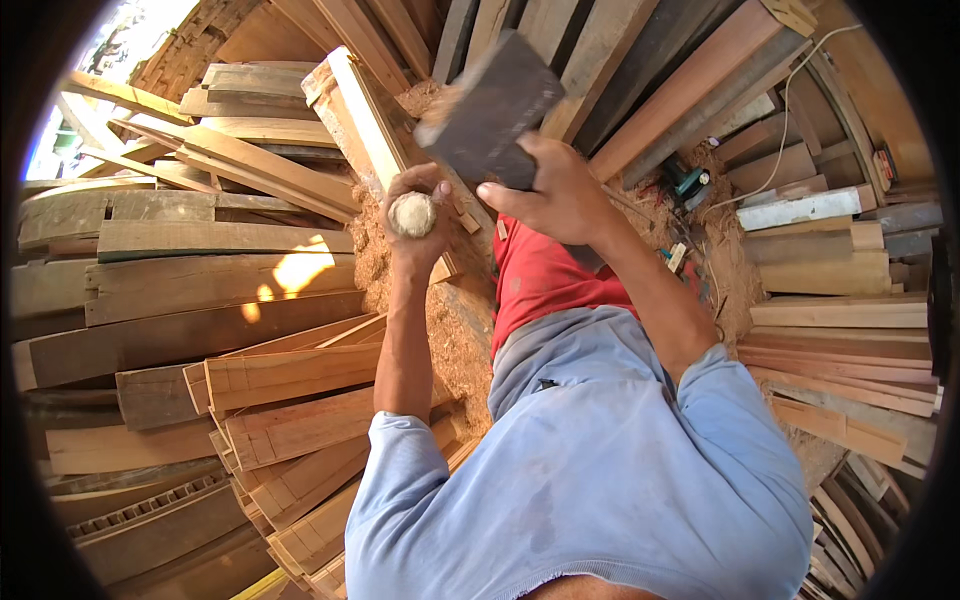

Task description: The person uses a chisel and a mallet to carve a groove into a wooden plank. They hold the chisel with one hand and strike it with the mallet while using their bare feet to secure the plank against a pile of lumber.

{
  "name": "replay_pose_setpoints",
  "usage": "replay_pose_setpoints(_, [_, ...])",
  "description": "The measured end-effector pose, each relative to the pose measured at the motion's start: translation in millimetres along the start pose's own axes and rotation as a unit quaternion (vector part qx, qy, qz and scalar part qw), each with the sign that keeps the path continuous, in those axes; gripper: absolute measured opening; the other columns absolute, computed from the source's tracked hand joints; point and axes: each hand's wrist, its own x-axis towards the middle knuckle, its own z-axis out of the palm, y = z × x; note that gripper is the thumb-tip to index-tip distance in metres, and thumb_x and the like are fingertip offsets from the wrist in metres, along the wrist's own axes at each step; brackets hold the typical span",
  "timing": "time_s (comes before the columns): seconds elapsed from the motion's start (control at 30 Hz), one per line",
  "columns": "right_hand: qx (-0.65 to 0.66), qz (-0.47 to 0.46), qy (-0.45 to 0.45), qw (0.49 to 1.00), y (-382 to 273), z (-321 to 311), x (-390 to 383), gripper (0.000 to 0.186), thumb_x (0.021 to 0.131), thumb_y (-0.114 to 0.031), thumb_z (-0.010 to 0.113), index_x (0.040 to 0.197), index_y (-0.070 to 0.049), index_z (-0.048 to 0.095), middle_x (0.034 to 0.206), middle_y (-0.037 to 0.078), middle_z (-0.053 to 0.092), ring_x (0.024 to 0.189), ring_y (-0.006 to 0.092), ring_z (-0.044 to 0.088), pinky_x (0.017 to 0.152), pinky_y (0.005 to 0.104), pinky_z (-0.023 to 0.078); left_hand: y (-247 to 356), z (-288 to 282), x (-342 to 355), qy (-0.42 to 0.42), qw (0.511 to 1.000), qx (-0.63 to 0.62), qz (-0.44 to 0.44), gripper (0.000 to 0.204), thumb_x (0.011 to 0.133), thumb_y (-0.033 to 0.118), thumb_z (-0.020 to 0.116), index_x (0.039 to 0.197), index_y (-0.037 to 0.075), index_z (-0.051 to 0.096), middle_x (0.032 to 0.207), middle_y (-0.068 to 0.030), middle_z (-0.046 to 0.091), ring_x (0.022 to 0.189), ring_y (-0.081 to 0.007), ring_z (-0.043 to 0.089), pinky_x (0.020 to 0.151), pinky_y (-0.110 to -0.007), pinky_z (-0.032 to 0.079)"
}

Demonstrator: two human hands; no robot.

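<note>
Presently, left hand [438, 227]: closed round a tool [412, 214], pale butt facing me; lower end hidden.
Right hand [560, 188]: clamped on a dark mallet [490, 112], just below its blurred head, apart from my left.
Mallet's feel: likely heavy, stiff, top-weighted; best held round the handle [583, 257].
Tool's feel: probably lighter, rigid; grip below the butt.
Beyond left hand: timber [368, 120].
Nearer me: shavings [458, 350].

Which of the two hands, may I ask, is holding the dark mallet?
The right hand holds the dark mallet; the left hand instead grips a round handle with a pale, rough end.
</note>
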Motion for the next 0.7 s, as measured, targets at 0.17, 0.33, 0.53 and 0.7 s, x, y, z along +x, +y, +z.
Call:
replay_pose_setpoints(0.17, [0.270, 0.184, -0.041, 0.944, 60.4, 1.0, -35.6, 0.037, 0.086, -0.030, 0.079, 0.108, -0.003, 0.067, 0.090, 0.002, 0.070, 0.076, 0.0129, 0.066, 0.068, 0.0293, 0.054, 96.0, 62.4, -6.6, 0.001, 0.941, 0.166, 0.295, 0.044, 0.073, 0.004, 0.083, 0.115, 0.009, 0.072, 0.129, -0.0153, 0.056, 0.115, -0.0305, 0.058, 0.090, -0.038, 0.053])
replay_pose_setpoints(0.33, [0.347, 0.017, -0.007, 0.938, 99.1, 25.1, -55.0, 0.042, 0.092, -0.023, 0.076, 0.128, -0.005, 0.062, 0.111, 0.006, 0.068, 0.100, 0.0138, 0.066, 0.085, 0.0279, 0.055, 87.0, 92.6, -58.0, -0.152, 0.883, 0.282, 0.343, 0.068, 0.073, 0.034, 0.086, 0.134, 0.013, 0.065, 0.154, -0.0278, 0.036, 0.144, -0.0431, 0.032, 0.117, -0.057, 0.026])
replay_pose_setpoints(0.53, [0.471, 0.214, 0.036, 0.855, 96.3, 2.2, -79.3, 0.031, 0.092, -0.029, 0.075, 0.109, -0.008, 0.058, 0.090, 0.008, 0.070, 0.072, 0.0099, 0.062, 0.066, 0.0252, 0.052, -26.1, 7.2, -57.4, 0.105, 0.914, 0.384, -0.080, 0.113, 0.077, 0.050, 0.086, 0.155, -0.004, 0.025, 0.158, -0.0327, 0.028, 0.151, -0.0465, 0.023, 0.120, -0.056, 0.019])
replay_pose_setpoints(0.7, [0.480, 0.195, 0.030, 0.855, 97.9, -10.9, -87.2, 0.033, 0.092, -0.029, 0.075, 0.110, -0.009, 0.056, 0.089, 0.010, 0.070, 0.071, 0.0100, 0.062, 0.064, 0.0239, 0.052, -59.6, -17.7, -46.6, 0.057, 0.904, 0.263, -0.332, 0.089, 0.083, 0.023, 0.077, 0.149, -0.004, 0.025, 0.124, -0.0266, 0.054, 0.112, -0.0341, 0.060, 0.099, -0.046, 0.053])
